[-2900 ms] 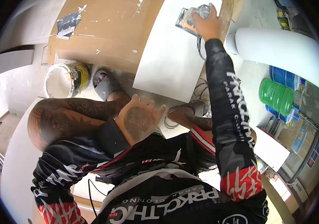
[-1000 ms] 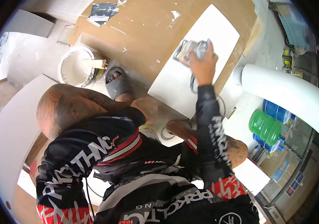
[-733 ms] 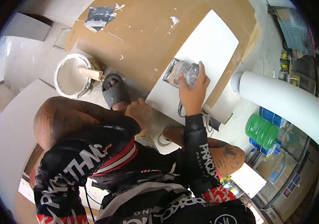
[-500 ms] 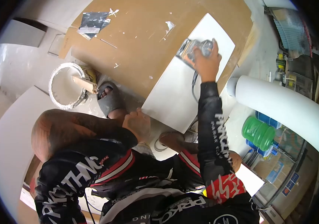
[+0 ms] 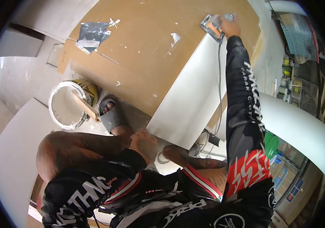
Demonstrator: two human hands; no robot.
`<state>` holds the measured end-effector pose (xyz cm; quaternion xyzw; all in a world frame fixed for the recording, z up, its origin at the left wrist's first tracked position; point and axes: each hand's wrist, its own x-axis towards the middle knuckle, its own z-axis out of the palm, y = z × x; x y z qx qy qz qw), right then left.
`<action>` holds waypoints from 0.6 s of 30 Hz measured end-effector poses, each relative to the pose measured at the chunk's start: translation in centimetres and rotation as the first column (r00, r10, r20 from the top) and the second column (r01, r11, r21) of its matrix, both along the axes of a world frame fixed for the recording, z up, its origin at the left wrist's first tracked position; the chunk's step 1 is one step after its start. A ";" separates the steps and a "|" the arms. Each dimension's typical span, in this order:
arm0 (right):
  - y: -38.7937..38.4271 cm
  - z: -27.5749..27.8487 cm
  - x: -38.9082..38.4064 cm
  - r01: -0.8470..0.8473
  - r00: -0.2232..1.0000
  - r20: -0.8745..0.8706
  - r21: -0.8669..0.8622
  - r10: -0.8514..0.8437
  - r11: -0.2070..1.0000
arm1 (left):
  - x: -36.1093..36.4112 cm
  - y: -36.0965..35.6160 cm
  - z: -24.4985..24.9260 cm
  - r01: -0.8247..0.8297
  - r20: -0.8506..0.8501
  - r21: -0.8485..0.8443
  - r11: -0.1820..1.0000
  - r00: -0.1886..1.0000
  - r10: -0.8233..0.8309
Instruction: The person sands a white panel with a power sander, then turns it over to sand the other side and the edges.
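Note:
At the far end of a white panel (image 5: 185,102), my right hand (image 5: 231,26) is wrapped round an electric sander (image 5: 212,27). The sander has a grey, dusty body with orange parts, and its dark cord runs back along the panel beside my forearm. My left hand (image 5: 144,144) is at the panel's near left corner with its fingers bent against the edge; how firmly it grips is hidden. The panel lies at a slant over brown cardboard (image 5: 139,57).
On the left stands an open bucket (image 5: 64,106) of white paste with a wooden stick (image 5: 84,106) across its rim. Dark sandpaper scraps (image 5: 92,34) lie on the cardboard. To the right are a large white roll (image 5: 299,129), a green bottle (image 5: 272,146) and shelving.
My right hand has slid the sander away from me, up and to the right, to the panel's far end. My left hand stays by the near corner.

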<state>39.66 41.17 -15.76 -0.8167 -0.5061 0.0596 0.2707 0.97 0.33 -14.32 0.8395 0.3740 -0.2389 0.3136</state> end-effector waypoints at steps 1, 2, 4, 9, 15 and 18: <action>1.1 -0.4 0.8 -0.023 0.999 0.042 0.019 0.022 1.000 | 0.1 -0.2 -0.2 -0.001 -0.001 0.070 0.998 1.000 0.001; 1.5 -0.4 0.9 -0.025 0.999 0.042 0.019 0.024 1.000 | 0.2 -0.1 -0.1 -0.002 -0.001 0.070 0.998 1.000 0.002; 2.2 -0.1 1.2 -0.034 0.995 -0.096 0.038 0.038 0.999 | 0.5 0.3 0.2 0.025 -0.013 0.112 0.993 1.000 -0.024; -1.3 0.8 -0.1 -0.057 0.995 -0.084 -0.007 0.056 0.998 | 1.2 1.4 0.3 0.050 -0.020 0.024 0.998 0.999 -0.050; -13.8 2.0 -7.0 -0.018 1.000 -0.006 -0.037 0.017 0.999 | 0.6 1.2 -0.7 0.009 0.042 0.068 0.998 0.999 -0.012; -17.5 2.2 -9.4 0.036 0.998 -0.050 -0.048 -0.039 0.998 | 0.5 1.7 -0.4 -0.009 0.051 0.001 1.000 0.999 0.008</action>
